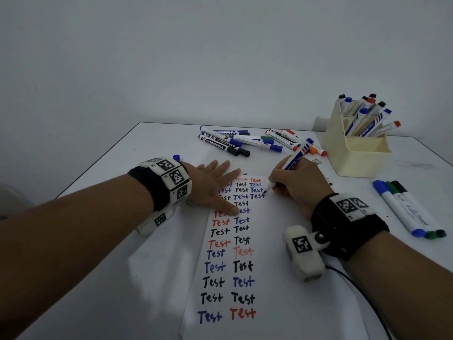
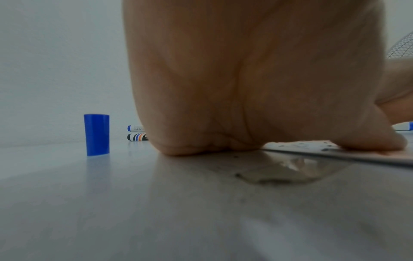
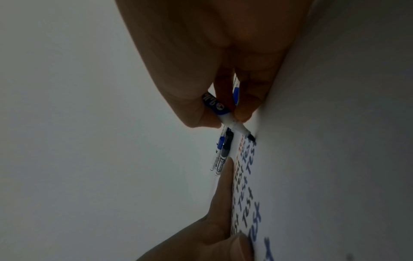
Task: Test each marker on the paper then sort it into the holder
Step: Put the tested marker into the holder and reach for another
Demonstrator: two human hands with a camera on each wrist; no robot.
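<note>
A white sheet of paper (image 1: 264,241) covered with rows of "Test" in red, blue and black lies on the table. My right hand (image 1: 297,185) grips an uncapped blue marker (image 1: 293,163), its tip (image 1: 266,191) touching the paper beside the top rows. The right wrist view shows the marker (image 3: 218,107) pinched between thumb and fingers, tip (image 3: 252,137) on the sheet. My left hand (image 1: 213,187) lies flat, fingers spread, pressing the paper down. The marker's blue cap (image 2: 96,135) stands upright on the table left of that hand. A cream holder (image 1: 355,146) at the back right holds several markers.
A loose heap of markers (image 1: 235,142) lies at the back of the table, with more (image 1: 294,141) beside the holder. Three markers, blue, green and black (image 1: 411,212), lie side by side at the right edge. A black cable (image 1: 353,283) runs from my right wrist.
</note>
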